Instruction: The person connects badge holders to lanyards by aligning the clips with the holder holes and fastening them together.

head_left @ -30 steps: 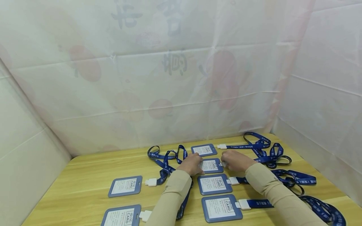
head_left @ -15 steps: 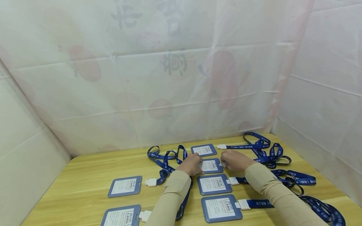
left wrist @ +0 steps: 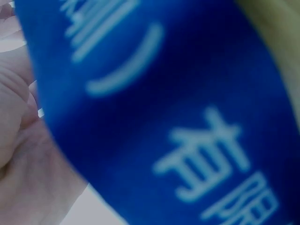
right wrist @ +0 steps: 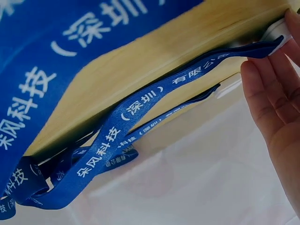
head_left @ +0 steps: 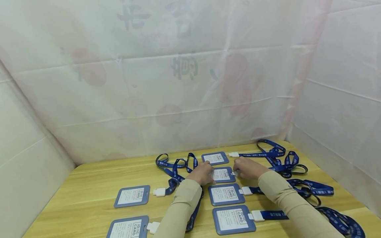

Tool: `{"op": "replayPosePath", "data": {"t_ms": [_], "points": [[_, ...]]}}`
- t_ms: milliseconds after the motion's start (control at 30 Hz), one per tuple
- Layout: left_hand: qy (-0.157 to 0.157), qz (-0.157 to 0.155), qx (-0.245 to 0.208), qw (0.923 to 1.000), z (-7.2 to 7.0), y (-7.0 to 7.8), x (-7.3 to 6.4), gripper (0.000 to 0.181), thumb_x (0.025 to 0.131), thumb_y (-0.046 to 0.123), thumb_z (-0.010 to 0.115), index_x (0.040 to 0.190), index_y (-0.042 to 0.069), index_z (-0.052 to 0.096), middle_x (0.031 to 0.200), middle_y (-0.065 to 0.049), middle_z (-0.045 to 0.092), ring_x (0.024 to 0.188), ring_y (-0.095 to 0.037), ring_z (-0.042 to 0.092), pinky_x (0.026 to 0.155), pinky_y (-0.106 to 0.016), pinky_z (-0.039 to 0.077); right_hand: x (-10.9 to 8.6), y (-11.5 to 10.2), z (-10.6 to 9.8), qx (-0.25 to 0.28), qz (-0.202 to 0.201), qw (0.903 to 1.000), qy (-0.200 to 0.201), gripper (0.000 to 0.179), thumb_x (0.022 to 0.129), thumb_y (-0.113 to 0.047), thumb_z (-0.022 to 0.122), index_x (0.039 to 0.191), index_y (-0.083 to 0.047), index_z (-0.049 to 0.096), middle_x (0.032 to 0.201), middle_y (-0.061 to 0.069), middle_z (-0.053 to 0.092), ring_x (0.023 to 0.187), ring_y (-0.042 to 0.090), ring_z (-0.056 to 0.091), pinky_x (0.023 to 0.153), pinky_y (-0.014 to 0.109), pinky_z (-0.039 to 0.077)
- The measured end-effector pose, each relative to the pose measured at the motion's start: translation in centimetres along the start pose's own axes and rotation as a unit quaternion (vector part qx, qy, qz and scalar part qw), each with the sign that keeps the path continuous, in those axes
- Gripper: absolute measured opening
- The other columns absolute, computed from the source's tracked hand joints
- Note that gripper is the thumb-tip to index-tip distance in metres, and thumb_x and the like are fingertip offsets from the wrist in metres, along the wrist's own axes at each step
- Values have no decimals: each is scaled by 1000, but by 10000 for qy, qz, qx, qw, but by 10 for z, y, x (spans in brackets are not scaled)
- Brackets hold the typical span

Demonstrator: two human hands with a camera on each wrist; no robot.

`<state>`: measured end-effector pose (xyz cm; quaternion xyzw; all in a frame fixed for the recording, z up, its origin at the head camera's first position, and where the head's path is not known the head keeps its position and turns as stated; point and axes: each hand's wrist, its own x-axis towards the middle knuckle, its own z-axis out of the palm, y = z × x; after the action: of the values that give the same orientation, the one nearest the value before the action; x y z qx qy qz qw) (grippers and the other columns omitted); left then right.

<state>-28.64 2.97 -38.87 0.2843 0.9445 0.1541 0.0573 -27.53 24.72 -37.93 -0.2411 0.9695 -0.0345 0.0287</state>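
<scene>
L hand (head_left: 202, 173) had its thumb and fingers clamped on the left end of the badge holder (head_left: 222, 175), 2nd from the far end of the right-hand col., lying flat on the wood-look table (head_left: 98, 188); exact fingertip contact was partly hidden. R hand (head_left: 249, 168) pinched the white clip (right wrist: 276, 33) at the slot end, thumb vs. fingers, w/ the blue strap (right wrist: 187, 72) trailing from it. Couldn't tell if the clip's tab was hooked thru or only poked at the slot, so main risk, IMO: a half-caught tab that'd pop out at the 1st tug, esp. if the R hand let go early. If the L grip was light, pushing the clip might've skewed the holder, poss. into the nearer holder (head_left: 225, 194) just beside it or the far holder (head_left: 215, 158) behind, whose own clip (head_left: 234, 154) lay loose, apart from it. Strap loops (head_left: 288, 167) lay heaped beyond the R wrist; a snag there could yank the clip askew. Ditto the L sleeve (head_left: 186, 195), which crossed over the left col.'s lanyard (head_left: 191, 224): lifting that arm carelessly could drag it. L wrist view was mostly blurred strap, so no help re: fingertip detail.
</scene>
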Motion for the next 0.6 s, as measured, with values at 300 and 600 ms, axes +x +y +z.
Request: {"op": "replayPosePath", "data": {"t_ms": [300, 600], "points": [[34, 31, 89, 10000, 1, 0, 0, 42, 82, 27, 88, 116, 6, 75, 111, -5, 63, 103, -22, 56, 89, -31, 52, 0, 0, 1, 80, 78, 9999, 12, 18, 81, 8, 75, 97, -1, 78, 94, 6, 69, 89, 23, 64, 84, 41, 57], [100, 112, 85, 9999, 1, 0, -2, 40, 81, 26, 88, 113, 6, 76, 107, -5, 63, 97, -21, 57, 86, -29, 52, -1, -1, 0, 55, 95, 9999, 7, 18, 82, 8, 74, 96, -1, 78, 94, 6, 70, 90, 23, 64, 84, 41, 57]]}}
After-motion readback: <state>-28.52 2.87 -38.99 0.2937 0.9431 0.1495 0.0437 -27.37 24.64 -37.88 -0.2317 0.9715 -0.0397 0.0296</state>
